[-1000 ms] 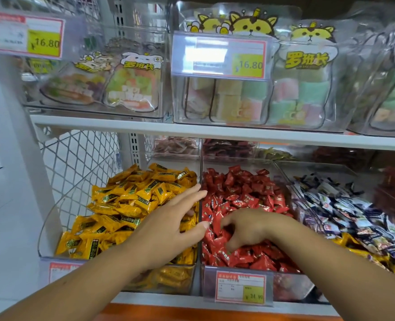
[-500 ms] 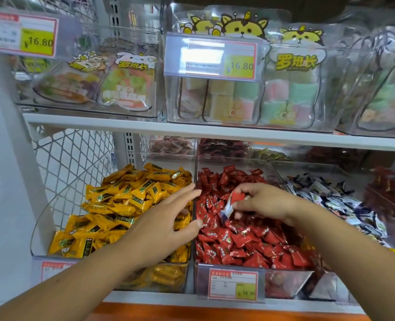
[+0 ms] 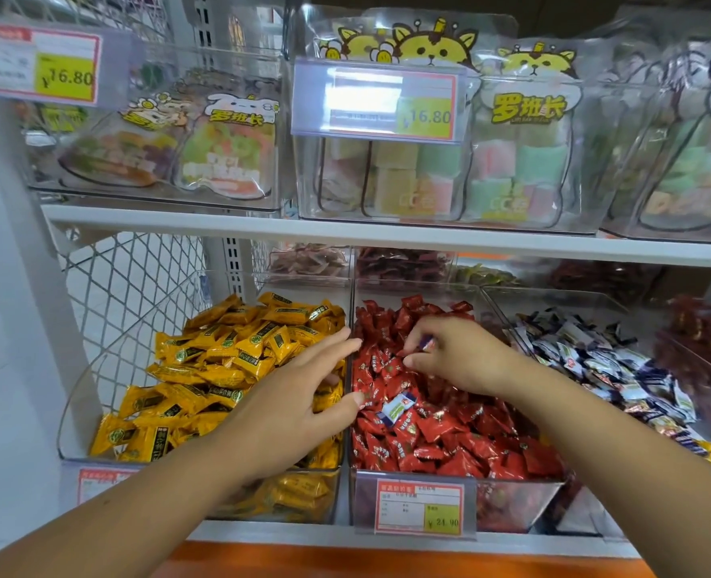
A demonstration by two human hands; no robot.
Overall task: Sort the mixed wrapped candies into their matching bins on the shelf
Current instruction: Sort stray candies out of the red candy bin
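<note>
Left hand (image 3: 303,394): fingers spread flat over yellow bin (image 3: 74,431) edge, holding nothing. Stray candy (image 3: 397,406) lies on red pile in middle bin (image 3: 512,502). Right hand (image 3: 458,356) fingers clamped on pinched candy (image 3: 428,342). Imo grab both, then drop them in white-blue bin (image 3: 574,300).

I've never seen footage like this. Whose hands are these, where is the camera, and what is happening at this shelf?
No machine here: a person wears a camera on the head, so you look down at their own arms. Clear bins on a shop shelf hold yellow candies, red candies and white-and-blue candies. The left hand is spread open over the yellow bin's right edge. The right hand pinches a small pale-wrapped candy above the red ones. One white-and-blue stray lies among the red.
</note>
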